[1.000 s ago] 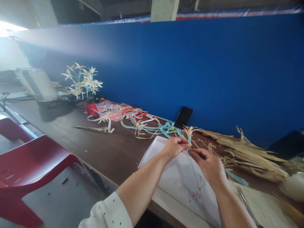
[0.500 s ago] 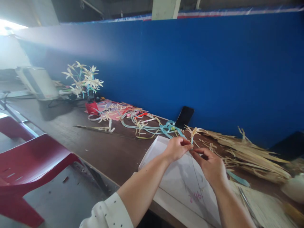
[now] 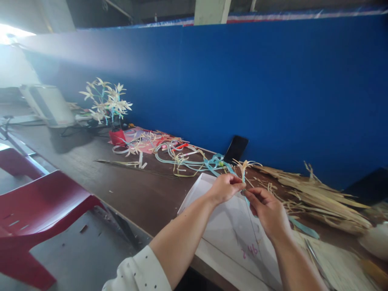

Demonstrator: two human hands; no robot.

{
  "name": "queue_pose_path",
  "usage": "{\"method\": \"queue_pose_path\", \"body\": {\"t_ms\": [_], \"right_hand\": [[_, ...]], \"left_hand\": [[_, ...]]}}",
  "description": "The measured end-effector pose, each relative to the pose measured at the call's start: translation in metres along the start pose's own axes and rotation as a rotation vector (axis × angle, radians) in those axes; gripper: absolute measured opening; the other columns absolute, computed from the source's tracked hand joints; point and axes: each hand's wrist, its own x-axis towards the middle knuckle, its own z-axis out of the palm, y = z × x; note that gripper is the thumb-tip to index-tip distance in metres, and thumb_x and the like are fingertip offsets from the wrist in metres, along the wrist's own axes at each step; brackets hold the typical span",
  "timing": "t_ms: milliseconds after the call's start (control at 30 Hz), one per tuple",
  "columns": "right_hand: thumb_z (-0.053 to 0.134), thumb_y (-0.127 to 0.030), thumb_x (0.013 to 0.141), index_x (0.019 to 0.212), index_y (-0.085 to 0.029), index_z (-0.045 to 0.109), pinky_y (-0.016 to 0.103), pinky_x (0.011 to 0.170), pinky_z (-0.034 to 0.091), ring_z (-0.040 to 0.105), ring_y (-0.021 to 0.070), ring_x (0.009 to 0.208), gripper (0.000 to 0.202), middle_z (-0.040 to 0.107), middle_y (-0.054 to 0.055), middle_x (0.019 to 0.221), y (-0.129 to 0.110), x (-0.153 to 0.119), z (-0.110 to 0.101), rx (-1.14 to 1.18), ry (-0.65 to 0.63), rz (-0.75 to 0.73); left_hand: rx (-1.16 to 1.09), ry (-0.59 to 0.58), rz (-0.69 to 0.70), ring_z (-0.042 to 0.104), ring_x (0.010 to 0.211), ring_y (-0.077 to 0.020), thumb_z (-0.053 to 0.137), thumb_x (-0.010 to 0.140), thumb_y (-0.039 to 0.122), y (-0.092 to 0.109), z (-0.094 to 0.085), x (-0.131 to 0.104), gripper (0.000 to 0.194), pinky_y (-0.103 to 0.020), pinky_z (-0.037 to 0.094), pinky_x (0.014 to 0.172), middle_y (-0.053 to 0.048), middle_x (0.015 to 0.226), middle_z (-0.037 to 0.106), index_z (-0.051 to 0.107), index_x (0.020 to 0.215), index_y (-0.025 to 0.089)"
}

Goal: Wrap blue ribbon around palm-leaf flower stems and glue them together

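My left hand (image 3: 227, 188) pinches the blue-wrapped stem of a handmade flower (image 3: 243, 166) with pale, straw-like petals. The flower stands upright above the fingertips. Close beside it, my right hand (image 3: 268, 208) is closed with thumb and forefinger on a narrow blue strip (image 3: 247, 200) just under the flower, its end partly hidden by the fingers. A thin dark wire (image 3: 254, 228) runs down from the fingers over a white box lid (image 3: 209, 238), which has pink handwriting on it.
Dried leaf strips (image 3: 315, 194) lie to the right, near scissors (image 3: 317, 258). A phone (image 3: 236, 148) leans on the blue partition (image 3: 273, 89). Blue ribbon (image 3: 215, 161) tangles behind the lid. Finished flowers (image 3: 110, 101) stand in a red pot (image 3: 117, 137). A red chair (image 3: 45, 202) is at left.
The flower has turned and shifted slightly left. My right fingers have moved a little away from the left ones, and the blue strip now shows beneath them.
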Motion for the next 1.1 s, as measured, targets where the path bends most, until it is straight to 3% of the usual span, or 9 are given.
{"method": "queue_pose_path", "body": {"t_ms": [100, 233, 367, 633, 1100], "right_hand": [[0.059, -0.051, 0.076, 0.084, -0.018, 0.061, 0.023, 0.04, 0.027, 0.037, 0.0103, 0.042, 0.034, 0.043, -0.005, 0.049, 0.001, 0.001, 0.001, -0.007, 0.01, -0.032], [0.06, -0.047, 0.075, 0.083, -0.018, 0.06, 0.024, 0.045, 0.034, 0.046, 0.0129, 0.052, 0.03, 0.056, 0.001, 0.063, -0.005, 0.001, 0.002, -0.109, 0.073, -0.087], [0.058, -0.045, 0.075, 0.078, -0.02, 0.058, 0.027, 0.054, 0.039, 0.052, 0.0161, 0.059, 0.026, 0.06, 0.002, 0.068, -0.008, -0.002, 0.004, -0.222, 0.125, -0.173], [0.056, -0.042, 0.079, 0.081, -0.021, 0.062, 0.027, 0.06, 0.039, 0.056, 0.0177, 0.064, 0.022, 0.064, 0.004, 0.075, 0.006, -0.003, 0.008, -0.458, 0.209, -0.347], [0.052, -0.042, 0.084, 0.079, -0.02, 0.061, 0.027, 0.064, 0.04, 0.057, 0.0194, 0.074, 0.024, 0.062, 0.005, 0.08, 0.007, -0.006, 0.021, -0.475, 0.235, -0.441]], "left_hand": [[0.041, 0.003, 0.021, 0.052, 0.068, -0.0107, 0.066, 0.07, 0.032, -0.001, -0.001, 0.0, 0.027, -0.024, 0.041, 0.066, -0.004, 0.077, 0.062, 0.064, 0.087, 0.011], [0.048, -0.003, 0.025, 0.053, 0.069, -0.011, 0.065, 0.069, 0.031, -0.004, 0.0, 0.002, 0.026, -0.024, 0.041, 0.067, -0.004, 0.079, 0.063, 0.064, 0.087, 0.011], [0.097, 0.01, 0.024, 0.053, 0.069, -0.0114, 0.065, 0.07, 0.031, -0.004, 0.001, 0.002, 0.024, -0.024, 0.041, 0.067, -0.003, 0.078, 0.063, 0.064, 0.084, 0.012], [0.161, 0.066, -0.013, 0.056, 0.07, -0.013, 0.064, 0.069, 0.032, -0.007, 0.004, 0.003, 0.023, -0.025, 0.044, 0.068, -0.004, 0.077, 0.064, 0.065, 0.082, 0.013], [0.194, 0.185, -0.062, 0.058, 0.072, -0.0153, 0.063, 0.066, 0.031, -0.012, 0.009, 0.004, 0.016, -0.026, 0.044, 0.068, -0.004, 0.075, 0.065, 0.061, 0.072, 0.016]]}}
